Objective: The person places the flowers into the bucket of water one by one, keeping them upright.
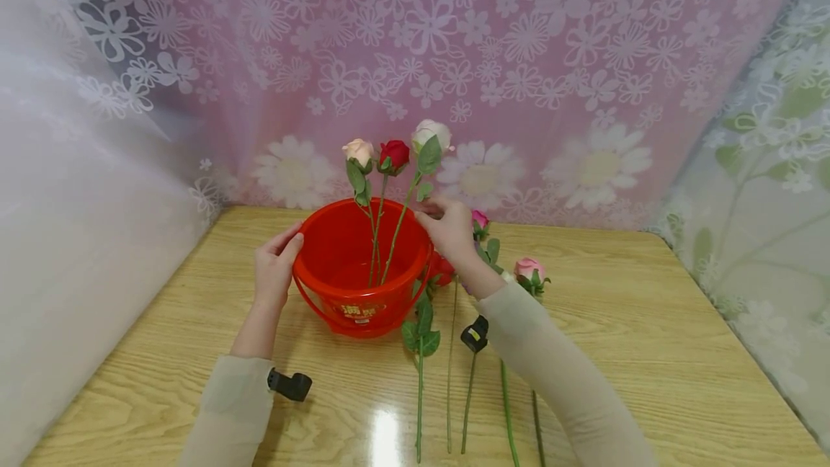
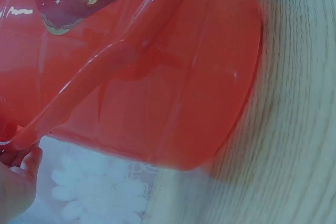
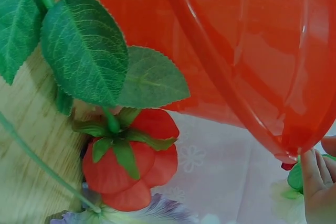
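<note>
A red plastic bucket (image 1: 333, 236) with a gold-printed label stands upright on the wooden table. Leaning inside it are a cream rose (image 1: 359, 152), a red rose (image 1: 394, 156) and a white rose (image 1: 431, 135), their blooms well above the rim. My left hand (image 1: 275, 269) grips the left rim, thumb on top and fingers outside. At the right rim, beside the white rose's stem, my right hand (image 1: 450, 233) holds the bucket near the handle joint. The lowered bucket handle (image 3: 210, 59) crosses the wall in the right wrist view.
Several stemmed flowers lie right of the bucket, partly under my right forearm. Among them are a red flower (image 3: 131, 166), a pink rose (image 1: 529, 269) and a magenta bloom (image 1: 479, 219). Behind the table (image 1: 622, 323) hangs a pink floral curtain (image 1: 402, 56).
</note>
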A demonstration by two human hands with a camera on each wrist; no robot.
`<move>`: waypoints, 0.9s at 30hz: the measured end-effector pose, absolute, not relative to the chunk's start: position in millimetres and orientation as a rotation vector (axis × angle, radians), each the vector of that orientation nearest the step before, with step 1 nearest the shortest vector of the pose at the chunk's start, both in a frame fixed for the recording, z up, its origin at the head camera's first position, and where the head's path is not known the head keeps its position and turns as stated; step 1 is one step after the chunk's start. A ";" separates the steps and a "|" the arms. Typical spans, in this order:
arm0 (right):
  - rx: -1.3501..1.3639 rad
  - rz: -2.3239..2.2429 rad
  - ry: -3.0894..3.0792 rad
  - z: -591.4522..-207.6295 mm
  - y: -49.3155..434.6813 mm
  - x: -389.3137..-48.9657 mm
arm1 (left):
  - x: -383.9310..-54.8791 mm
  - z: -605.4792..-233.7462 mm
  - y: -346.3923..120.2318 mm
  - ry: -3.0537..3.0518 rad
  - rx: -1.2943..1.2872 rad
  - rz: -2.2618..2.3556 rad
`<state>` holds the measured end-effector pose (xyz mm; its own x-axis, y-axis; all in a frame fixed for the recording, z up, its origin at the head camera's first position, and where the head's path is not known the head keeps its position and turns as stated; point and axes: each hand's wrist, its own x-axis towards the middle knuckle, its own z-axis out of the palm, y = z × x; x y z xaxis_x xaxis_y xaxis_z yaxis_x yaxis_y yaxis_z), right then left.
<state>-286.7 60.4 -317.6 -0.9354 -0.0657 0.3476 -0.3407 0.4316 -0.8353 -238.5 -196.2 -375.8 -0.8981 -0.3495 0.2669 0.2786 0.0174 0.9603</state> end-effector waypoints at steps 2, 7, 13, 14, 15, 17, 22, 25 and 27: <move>0.349 1.510 -2.418 -317.2 63.9 -284.4 | -238.4 -375.5 -195.9 -1.864 0.072 -1.945; 0.382 1.487 -2.432 -315.7 73.6 -276.3 | -237.7 -374.5 -196.1 -1.835 0.101 -2.001; 0.448 1.425 -2.401 -318.7 87.8 -266.8 | -236.2 -370.8 -195.8 -1.809 0.123 -2.077; 0.457 1.421 -2.398 -319.5 90.4 -265.3 | -235.9 -370.0 -195.9 -1.815 0.128 -2.082; 0.468 1.429 -2.396 -320.2 93.2 -263.7 | -235.8 -369.3 -196.1 -1.821 0.131 -2.087; 0.481 1.442 -2.403 -322.7 99.5 -261.3 | -235.3 -367.4 -196.1 -1.836 0.136 -2.093; 0.477 1.448 -2.440 -328.3 116.1 -255.1 | -235.4 -362.9 -195.4 -1.861 0.146 -2.102; 0.466 1.424 -2.458 -331.5 125.9 -251.1 | -235.8 -360.0 -194.2 -1.896 0.155 -2.099; 0.458 1.404 -2.470 -333.4 132.3 -248.0 | -236.2 -358.3 -193.3 -1.928 0.155 -2.082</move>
